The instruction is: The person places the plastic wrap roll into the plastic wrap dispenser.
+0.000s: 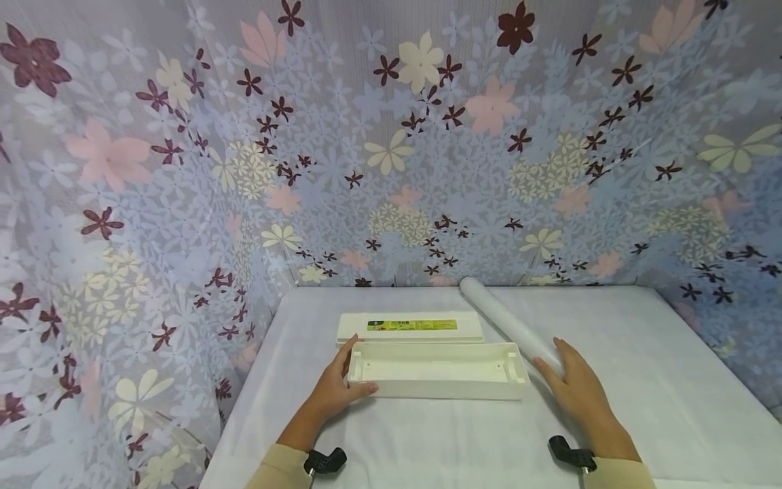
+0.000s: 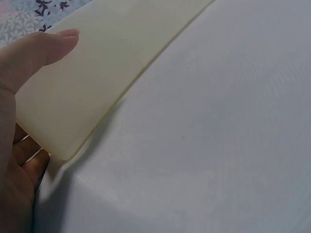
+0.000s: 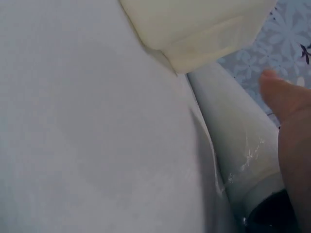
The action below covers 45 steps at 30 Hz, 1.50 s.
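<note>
A long cream-white plastic box [image 1: 436, 389] stands with its hollow side up in the middle of the table. My left hand [image 1: 332, 387] grips its left end, the thumb along the front wall and the fingers round the end. Behind the box lies its matching lid [image 1: 409, 336] with a green and yellow label. A roll of clear plastic wrap [image 1: 510, 319] slants away from the box's right end toward the back. Over its near end my right hand [image 1: 577, 384] spreads thumb and fingers to either side. In the right wrist view, the thumb [image 3: 279, 92] stands off the roll's surface.
A white cloth [image 1: 446, 448] covers the table. Flower-patterned curtain [image 1: 391, 170] rises behind the back edge and along both sides. A black wrist mount [image 1: 326, 462] sits on the left wrist, another [image 1: 571, 454] on the right.
</note>
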Motion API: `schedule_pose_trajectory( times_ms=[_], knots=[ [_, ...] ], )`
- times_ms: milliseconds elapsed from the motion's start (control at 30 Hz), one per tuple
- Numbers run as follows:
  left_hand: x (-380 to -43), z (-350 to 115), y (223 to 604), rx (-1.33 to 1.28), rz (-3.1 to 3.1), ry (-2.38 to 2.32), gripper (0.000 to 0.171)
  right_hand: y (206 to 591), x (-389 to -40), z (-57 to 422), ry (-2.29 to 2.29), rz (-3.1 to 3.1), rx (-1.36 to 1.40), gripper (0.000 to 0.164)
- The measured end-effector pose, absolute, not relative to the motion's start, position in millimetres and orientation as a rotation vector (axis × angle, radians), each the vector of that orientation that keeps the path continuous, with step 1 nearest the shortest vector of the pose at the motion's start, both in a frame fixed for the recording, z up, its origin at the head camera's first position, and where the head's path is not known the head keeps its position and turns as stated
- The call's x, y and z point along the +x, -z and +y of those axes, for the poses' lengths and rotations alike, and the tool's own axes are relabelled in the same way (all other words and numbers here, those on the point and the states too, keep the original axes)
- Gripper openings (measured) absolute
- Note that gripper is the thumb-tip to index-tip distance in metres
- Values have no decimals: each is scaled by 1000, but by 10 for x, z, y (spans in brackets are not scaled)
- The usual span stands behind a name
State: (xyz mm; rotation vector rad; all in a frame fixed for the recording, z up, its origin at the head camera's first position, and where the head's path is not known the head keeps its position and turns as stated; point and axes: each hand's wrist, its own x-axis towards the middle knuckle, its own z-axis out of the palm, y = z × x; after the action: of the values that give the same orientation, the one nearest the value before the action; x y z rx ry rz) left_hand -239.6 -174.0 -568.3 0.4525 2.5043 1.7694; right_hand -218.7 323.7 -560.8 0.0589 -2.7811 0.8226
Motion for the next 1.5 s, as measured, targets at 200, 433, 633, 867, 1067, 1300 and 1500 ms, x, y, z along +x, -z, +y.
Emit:
schedule_pose_trajectory(
  times_ms=[200, 433, 633, 867, 1067, 1300, 1500],
  knots=[
    [-2376, -1730, 5662, 434, 2502, -1770, 117, 5658, -2160, 3268, -919, -2823, -52, 99],
    [-2366, -1704, 5645, 428, 2494, -1784, 116, 5665, -2147, 3276, -925, -2788, -63, 105],
    [-2377, -1721, 5681, 433, 2529, -1745, 119, 5688, -2127, 3248, -894, -2747, -54, 88],
    [-2386, -1724, 5682, 422, 2546, -1718, 118, 5676, -2092, 3207, -902, -2704, -35, 80],
    [-2374, -1719, 5674, 408, 2546, -1726, 115, 5692, -2093, 3192, -887, -2662, -16, 78],
    [-2364, -1721, 5670, 397, 2546, -1721, 117, 5706, -2091, 3204, -930, -2603, -8, 77],
    [-2363, -1718, 5644, 414, 2538, -1736, 117, 5686, -2089, 3213, -946, -2568, -2, 77]
  ],
)
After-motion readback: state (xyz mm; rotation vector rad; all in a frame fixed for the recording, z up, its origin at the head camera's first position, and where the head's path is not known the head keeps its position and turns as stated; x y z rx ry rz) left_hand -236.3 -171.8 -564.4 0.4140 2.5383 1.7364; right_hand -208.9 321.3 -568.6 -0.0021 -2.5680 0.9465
